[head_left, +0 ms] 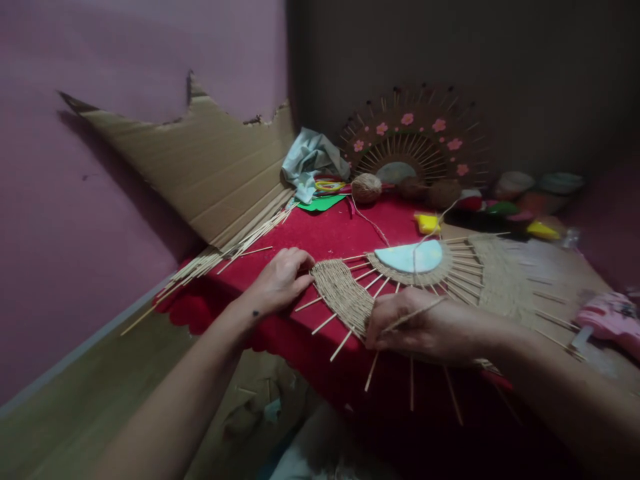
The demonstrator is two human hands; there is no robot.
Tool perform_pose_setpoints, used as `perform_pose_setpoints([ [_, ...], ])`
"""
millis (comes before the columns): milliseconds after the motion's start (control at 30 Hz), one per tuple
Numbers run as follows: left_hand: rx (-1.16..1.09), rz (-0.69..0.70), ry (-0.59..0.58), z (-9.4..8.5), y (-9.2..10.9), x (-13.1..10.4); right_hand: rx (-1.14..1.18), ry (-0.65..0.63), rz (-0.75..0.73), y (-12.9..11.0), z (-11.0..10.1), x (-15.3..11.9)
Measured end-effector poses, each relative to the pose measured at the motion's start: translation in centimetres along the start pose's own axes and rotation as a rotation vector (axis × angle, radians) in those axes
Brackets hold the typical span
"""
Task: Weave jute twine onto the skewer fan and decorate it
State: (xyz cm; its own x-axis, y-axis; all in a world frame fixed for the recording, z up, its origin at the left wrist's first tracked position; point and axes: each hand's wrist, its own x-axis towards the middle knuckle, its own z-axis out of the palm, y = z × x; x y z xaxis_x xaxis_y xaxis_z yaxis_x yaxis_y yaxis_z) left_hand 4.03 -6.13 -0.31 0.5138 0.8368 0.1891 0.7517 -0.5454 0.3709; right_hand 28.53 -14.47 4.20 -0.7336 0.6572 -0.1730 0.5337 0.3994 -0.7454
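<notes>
A half-round fan of thin sticks lies on the red cloth, with twine woven across them in a wide woven band (343, 293). At its centre sits a pale blue half disc (411, 257) edged with twine. My left hand (283, 277) pinches the band's left end, thumb and fingers together at a stick. Closed on the twine, my right hand (413, 323) rests at the band's lower edge; a strand of twine (415, 313) runs over its fingers. Its fingertips are partly hidden.
Loose sticks (200, 267) lie at the left by torn cardboard (200, 167). Behind are a twine ball (367, 188), crumpled cloth (313, 160), a yellow piece (427, 223) and a flowered fan (407, 127) against the wall. A pink object (610, 317) lies at right.
</notes>
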Motion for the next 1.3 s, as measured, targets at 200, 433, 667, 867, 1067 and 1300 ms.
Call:
perform_pose_setpoints([
  [200,-0.159,0.03,0.094,0.6,-0.4,-0.2,0.034,0.041,-0.083,0.0,0.5,-1.2],
  [433,-0.088,0.152,0.12,1.0,-0.8,-0.3,0.032,0.086,-0.086,0.1,0.8,-2.1],
  [667,-0.194,0.228,0.216,0.3,3.2,-3.4,-0.055,0.106,-0.175,-0.1,1.3,-3.2],
  [867,-0.185,0.417,-0.113,0.1,8.1,-5.9,-0.093,0.061,-0.132,-0.6,1.6,-3.9],
  [1067,-0.132,0.297,-0.123,1.3,7.5,-6.1,-0.131,0.055,-0.115,-0.5,1.8,-4.1],
  [1300,-0.073,0.313,-0.119,2.0,7.8,-6.5,-0.067,-0.025,-0.124,-1.7,2.8,-4.3],
])
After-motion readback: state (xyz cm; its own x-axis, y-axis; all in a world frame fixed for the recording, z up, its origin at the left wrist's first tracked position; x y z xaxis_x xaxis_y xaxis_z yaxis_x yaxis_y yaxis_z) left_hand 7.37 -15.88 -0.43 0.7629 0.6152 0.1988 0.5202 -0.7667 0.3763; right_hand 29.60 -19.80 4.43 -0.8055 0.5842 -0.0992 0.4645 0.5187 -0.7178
